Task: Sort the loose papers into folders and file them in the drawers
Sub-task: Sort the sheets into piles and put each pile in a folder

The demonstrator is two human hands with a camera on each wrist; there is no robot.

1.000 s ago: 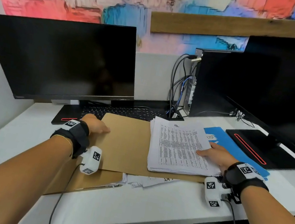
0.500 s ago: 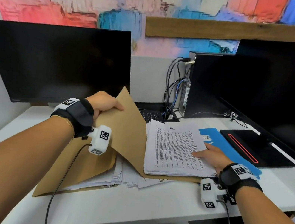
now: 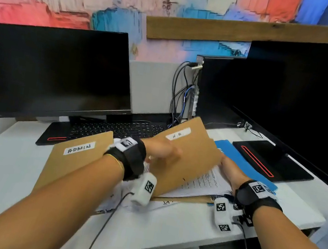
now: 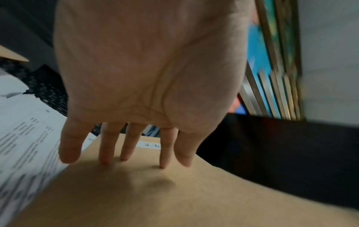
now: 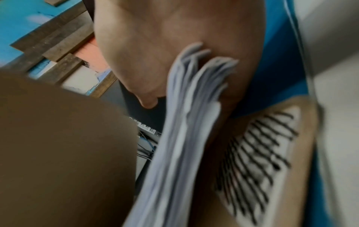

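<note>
step: closing HR folder (image 3: 186, 156) over paper stack (image 3: 207, 181) | left hand (image 4: 147, 76) fingers (image 4: 106, 147) straight, pressing flap | right hand (image 3: 230, 171) pinches stack edge | next: withdraw right, flatten flap

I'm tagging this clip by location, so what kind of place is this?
Most likely an office desk or workstation: two dark monitors, a black keyboard, and brown folders labelled ADMIN and H.R with a stack of printed papers.

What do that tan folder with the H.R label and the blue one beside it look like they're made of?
Tan H.R-labelled folder cover: seemingly matte kraft card; it bows under the left hand's straight fingers without creasing.
Blue folder: smooth, evenly coloured, perhaps plastic or coated card; too blurred to settle.
</note>
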